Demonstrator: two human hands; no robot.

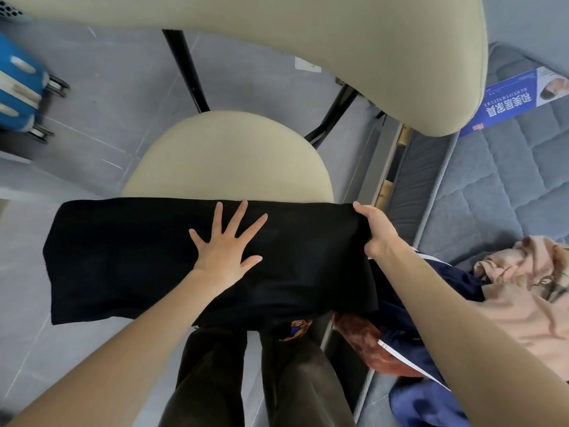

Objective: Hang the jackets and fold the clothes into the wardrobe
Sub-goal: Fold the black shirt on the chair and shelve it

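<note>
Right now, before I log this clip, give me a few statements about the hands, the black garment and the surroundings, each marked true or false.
1. The left hand lies flat with spread fingers on the black garment. True.
2. The right hand hangs clear of the garment. False: it grips the garment's right edge.
3. The garment lies across the front of the beige chair seat. True.
4. The blue suitcase sits on the mattress. False: it is on the floor at the left, and the mattress is at the right.
5. A pink garment lies on the mattress. True.
</note>
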